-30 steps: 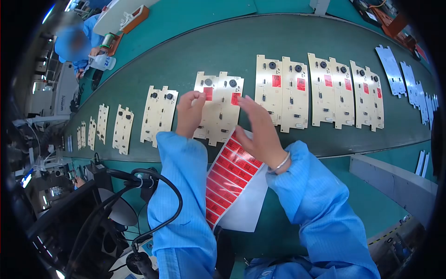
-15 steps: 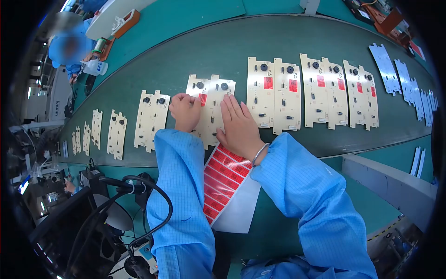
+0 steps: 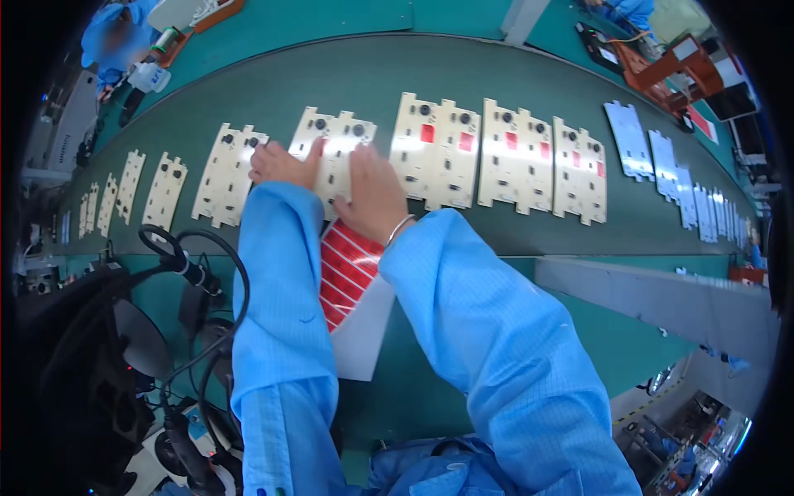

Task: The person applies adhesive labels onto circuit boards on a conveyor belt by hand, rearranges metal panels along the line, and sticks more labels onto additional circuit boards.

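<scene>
A cream double circuit board (image 3: 335,140) lies on the dark green conveyor belt (image 3: 496,66) in front of me. My left hand (image 3: 281,165) presses on the board's left half, fingers together over a red label. My right hand (image 3: 370,197) lies flat, palm down, on the board's right half, fingers apart. A sheet of red labels (image 3: 347,269) on white backing sits under my right wrist at the belt's near edge. Both arms wear blue sleeves; a bangle circles my right wrist.
More cream boards line the belt: unlabelled ones (image 3: 227,174) to the left, red-labelled ones (image 3: 438,149) to the right, grey-white boards (image 3: 662,161) further right. A black cable and stand (image 3: 186,273) sit at my left. Another person in blue (image 3: 112,41) works far left.
The belt carried the boards leftward in my view. My right hand came down from the air onto the board and stays flat; my left hand lowered from pinching a label to pressing it.
</scene>
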{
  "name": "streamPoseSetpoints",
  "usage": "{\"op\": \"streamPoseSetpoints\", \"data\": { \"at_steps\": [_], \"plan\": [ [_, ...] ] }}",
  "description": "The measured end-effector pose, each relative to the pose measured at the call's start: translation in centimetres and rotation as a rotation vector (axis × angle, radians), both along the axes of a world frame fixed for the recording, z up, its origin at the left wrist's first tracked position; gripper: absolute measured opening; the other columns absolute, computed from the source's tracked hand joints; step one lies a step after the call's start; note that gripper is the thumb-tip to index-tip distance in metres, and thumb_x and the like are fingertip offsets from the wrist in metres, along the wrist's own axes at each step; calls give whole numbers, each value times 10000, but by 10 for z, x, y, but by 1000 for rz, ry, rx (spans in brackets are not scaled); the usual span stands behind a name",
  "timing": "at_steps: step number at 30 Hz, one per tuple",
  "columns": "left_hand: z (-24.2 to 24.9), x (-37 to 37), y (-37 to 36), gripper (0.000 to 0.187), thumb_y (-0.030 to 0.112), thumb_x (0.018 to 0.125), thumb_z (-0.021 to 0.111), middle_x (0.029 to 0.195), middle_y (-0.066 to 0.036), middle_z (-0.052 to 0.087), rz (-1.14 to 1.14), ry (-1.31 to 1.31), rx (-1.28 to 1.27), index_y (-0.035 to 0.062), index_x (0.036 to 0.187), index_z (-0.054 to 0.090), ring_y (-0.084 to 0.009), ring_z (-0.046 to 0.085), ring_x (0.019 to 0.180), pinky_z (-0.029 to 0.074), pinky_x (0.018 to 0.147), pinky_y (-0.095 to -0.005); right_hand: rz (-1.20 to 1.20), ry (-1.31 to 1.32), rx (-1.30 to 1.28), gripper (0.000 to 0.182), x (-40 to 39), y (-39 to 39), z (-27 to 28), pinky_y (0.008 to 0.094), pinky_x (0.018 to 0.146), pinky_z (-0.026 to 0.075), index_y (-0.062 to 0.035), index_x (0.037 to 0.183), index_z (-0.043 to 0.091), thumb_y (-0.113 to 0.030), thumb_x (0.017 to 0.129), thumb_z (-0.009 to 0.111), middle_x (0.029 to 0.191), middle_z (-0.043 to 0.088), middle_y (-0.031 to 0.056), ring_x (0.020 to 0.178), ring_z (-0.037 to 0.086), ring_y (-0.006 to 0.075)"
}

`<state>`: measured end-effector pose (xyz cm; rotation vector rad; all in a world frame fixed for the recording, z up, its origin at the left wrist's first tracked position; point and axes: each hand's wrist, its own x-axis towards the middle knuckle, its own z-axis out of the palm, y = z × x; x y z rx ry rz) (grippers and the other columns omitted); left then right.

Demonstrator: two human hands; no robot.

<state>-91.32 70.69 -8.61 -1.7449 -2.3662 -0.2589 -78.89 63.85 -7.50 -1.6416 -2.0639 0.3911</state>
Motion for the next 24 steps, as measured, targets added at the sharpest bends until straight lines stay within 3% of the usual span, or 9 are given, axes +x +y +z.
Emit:
{"op": "streamPoseSetpoints", "data": {
  "at_steps": [4, 8, 10, 12, 15, 18, 20, 21, 24],
  "plan": [
    [-23, -5, 5, 816, 675, 590, 432, 1148, -194, 348, 86, -39, 40, 22, 1080, 408, -325, 311, 1072, 250, 871, -454, 218, 508, 117, 504, 28, -117, 85, 383, 891, 276, 29, 1112, 371, -118, 660, 540, 1156, 390, 185, 1088, 351, 334],
    [-26, -13, 13, 815, 678, 583, 441, 1107, -197, 397, 62, -8, -20, 25, 1071, 428, -322, 368, 1034, 289, 848, -456, 130, 593, -176, 382, 83, -301, 104, 380, 873, 302, -4, 1048, 439, -76, 685, 533, 1104, 454, 136, 1082, 376, 290],
    [-48, -17, 29, 777, 667, 598, 443, 1052, -205, 446, 148, 140, 56, 28, 1039, 463, -319, 389, 1019, 308, 848, -411, -140, 608, -321, 340, 105, -400, 92, 360, 862, 316, -3, 1035, 452, -57, 709, 530, 1088, 464, 134, 1055, 403, 281],
    [-1, -3, 5, 694, 614, 648, 451, 1015, -190, 477, 22, -1, 160, 25, 1013, 484, -308, 425, 977, 330, 833, -376, -493, 572, -423, 247, 119, -493, 90, 308, 819, 356, 12, 978, 484, -72, 748, 515, 1014, 511, 124, 967, 473, 232],
    [28, 17, -10, 528, 492, 727, 462, 973, -172, 499, -410, -99, 523, 23, 966, 505, -320, 459, 903, 355, 795, -384, -988, 897, -418, 207, 138, -580, 77, 259, 764, 384, 25, 936, 502, -100, 771, 503, 917, 551, 106, 873, 509, 168],
    [58, 55, -63, 242, 234, 730, 552, 823, -144, 543, -879, -721, 509, 17, 837, 552, -250, 518, 748, 403, 676, -317, -1038, 932, -326, 194, 159, -583, 65, 239, 736, 392, 30, 916, 506, -113, 787, 485, 849, 571, 85, 815, 521, 137],
    [72, 87, -124, 222, 204, 771, 516, 732, -83, 546, -739, -1046, 356, -13, 815, 527, -164, 509, 684, 400, 632, -274, -915, 864, -260, 169, 176, -557, 65, 248, 709, 407, 20, 874, 531, -110, 770, 509, 829, 574, 97, 786, 534, 146],
    [94, 101, -161, 194, 179, 798, 477, 713, -51, 532, -713, -1261, 119, -10, 808, 518, -122, 484, 661, 391, 596, -243, -845, 831, -207, 162, 185, -545, 60, 251, 702, 410, 15, 863, 538, -112, 766, 513, 826, 575, 100, 777, 537, 149],
    [98, 133, -233, 145, 119, 796, 462, 731, -33, 528, -902, -1291, -95, 9, 875, 514, -87, 468, 665, 381, 581, -202, -686, 739, -103, 142, 226, -507, 51, 272, 682, 423, -13, 836, 562, -124, 752, 532, 830, 576, 113, 760, 552, 186]
  ]
}}
